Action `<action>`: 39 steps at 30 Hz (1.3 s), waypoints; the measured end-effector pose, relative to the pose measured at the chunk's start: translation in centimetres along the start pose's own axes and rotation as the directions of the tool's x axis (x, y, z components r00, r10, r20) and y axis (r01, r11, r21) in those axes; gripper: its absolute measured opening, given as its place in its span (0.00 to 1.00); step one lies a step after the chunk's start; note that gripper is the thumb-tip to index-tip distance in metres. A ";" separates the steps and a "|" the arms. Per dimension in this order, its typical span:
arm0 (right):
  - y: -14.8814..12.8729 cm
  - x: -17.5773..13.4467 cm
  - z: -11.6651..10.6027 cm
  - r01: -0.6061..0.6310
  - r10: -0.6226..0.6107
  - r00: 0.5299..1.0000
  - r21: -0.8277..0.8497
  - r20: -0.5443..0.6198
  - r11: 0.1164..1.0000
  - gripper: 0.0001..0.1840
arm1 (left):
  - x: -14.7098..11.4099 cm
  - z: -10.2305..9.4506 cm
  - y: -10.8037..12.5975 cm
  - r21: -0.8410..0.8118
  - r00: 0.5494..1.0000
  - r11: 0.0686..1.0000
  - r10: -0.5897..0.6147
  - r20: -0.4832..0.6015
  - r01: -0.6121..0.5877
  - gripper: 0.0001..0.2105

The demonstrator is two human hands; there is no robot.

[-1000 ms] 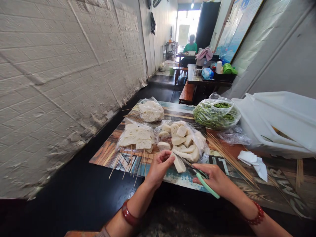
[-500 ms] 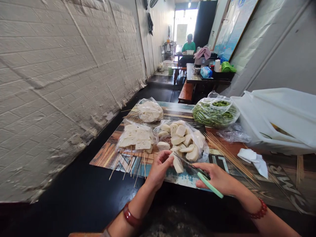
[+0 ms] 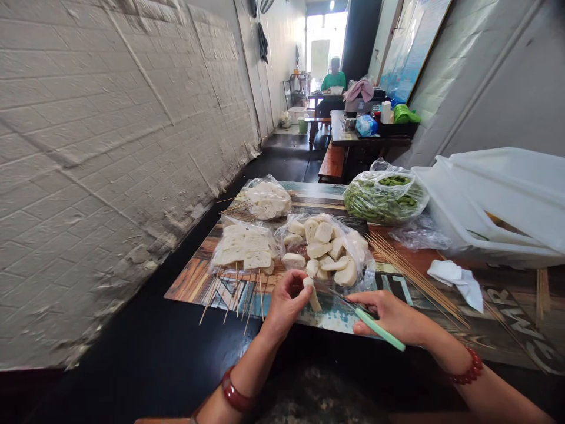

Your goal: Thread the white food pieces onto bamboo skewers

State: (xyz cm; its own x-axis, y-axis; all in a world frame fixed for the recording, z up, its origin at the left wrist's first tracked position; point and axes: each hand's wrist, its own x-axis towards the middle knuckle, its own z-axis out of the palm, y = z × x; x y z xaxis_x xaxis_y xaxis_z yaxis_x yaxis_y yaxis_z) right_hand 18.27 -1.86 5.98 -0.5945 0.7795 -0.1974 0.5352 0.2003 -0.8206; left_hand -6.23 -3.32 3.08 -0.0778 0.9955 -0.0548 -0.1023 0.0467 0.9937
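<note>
Clock centred on the white, oblong food slice (image 3: 315,301), 12 pointing away from us. We've got it pinched, thumb against fingers, in our left hand (image 3: 283,304) at 9, forearm angled toward 1; slice hangs below the fingertips. Our right hand (image 3: 392,319) at 3 grips the mint-green-handled metal scissors (image 3: 380,330), index finger forward, forearm toward 10. Blades aim at 10, near the slice; can't tell their opening. Clear plastic bag (image 3: 369,277) of white chunks (image 3: 323,233) at 12.
</note>
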 end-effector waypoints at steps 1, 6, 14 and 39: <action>0.0 -0.1 0.1 0.004 -0.004 1.000 0.007 0.003 1.000 0.19 | 0.0 0.0 0.0 0.023 1.000 1.000 0.013 -0.016 -0.013 0.10; 0.0 -0.3 0.9 0.024 -0.024 0.999 0.003 -0.030 1.000 0.14 | -0.1 -0.1 -0.3 0.079 0.998 0.997 0.016 -0.060 -0.012 0.11; -0.2 0.1 1.5 0.035 -0.037 0.998 -0.037 -0.060 0.999 0.17 | -0.2 -0.2 -0.2 0.180 0.996 0.982 0.063 -0.058 -0.052 0.07; -0.2 6.4 -2.4 0.237 -0.115 0.957 0.494 -0.265 0.836 0.33 | -1.4 -1.2 -1.9 0.540 0.975 0.816 0.217 0.044 -0.206 0.11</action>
State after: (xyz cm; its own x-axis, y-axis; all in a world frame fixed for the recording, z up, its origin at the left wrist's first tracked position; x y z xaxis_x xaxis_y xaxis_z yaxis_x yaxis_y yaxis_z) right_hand 15.78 4.49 6.15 -0.4722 0.8802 0.0475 0.0097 0.0590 -0.9982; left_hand -7.13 -4.89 1.17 -0.0540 0.9845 0.1668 0.4677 -0.1226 0.8754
